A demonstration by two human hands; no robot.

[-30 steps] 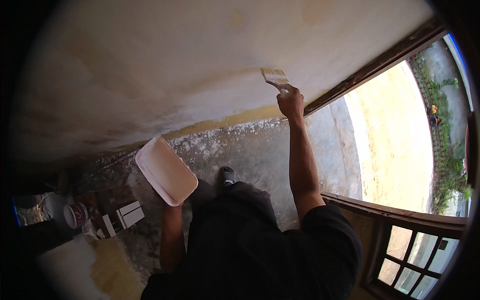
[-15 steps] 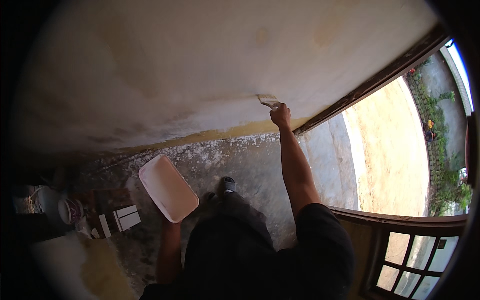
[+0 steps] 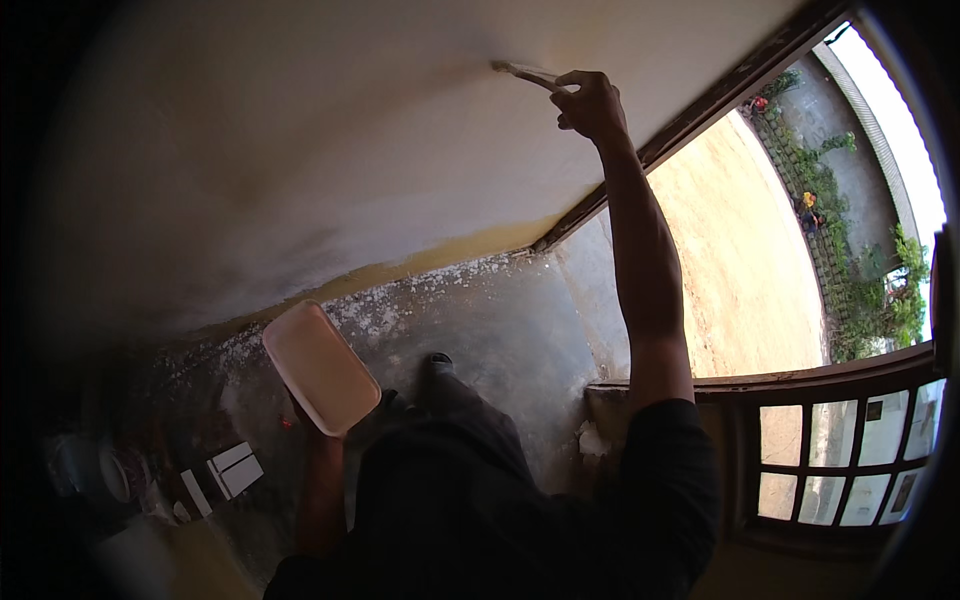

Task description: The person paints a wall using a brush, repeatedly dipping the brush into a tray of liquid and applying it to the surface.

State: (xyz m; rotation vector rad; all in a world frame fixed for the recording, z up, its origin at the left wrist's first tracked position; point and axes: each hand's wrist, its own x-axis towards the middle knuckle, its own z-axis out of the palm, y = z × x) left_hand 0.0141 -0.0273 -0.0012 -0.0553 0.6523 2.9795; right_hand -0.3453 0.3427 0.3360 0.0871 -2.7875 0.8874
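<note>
High up, the right hand point(image 3: 590, 103) is stretched out at the end of a straight arm, its fingers clenched around the handle of a flat putty knife point(image 3: 525, 73), whose pale blade points to the person's left and lies against the cream-coloured wall point(image 3: 330, 130). The blade meets the wall well above the yellowish band point(image 3: 440, 262) that runs along the wall's foot. Far below, the left hand point(image 3: 318, 432) holds up a flat rectangular tray point(image 3: 320, 367) of pinkish-white colour with rounded corners; the hand is mostly hidden behind the tray, so its grip can be seen only as a hold from underneath at the tray's lower end. The tray is tilted, its long side running from upper left to lower right, and it sits well apart from the putty knife, lower and to the person's left. Between the two hands lies the grey concrete floor point(image 3: 500, 330), spattered with white flecks near the wall. A dark shoe point(image 3: 437, 362) shows just beside the tray's right edge. To the left on the floor lie a few small white boxes point(image 3: 232, 470). On the right a dark wooden window frame point(image 3: 830, 385) opens onto sandy ground.
</note>
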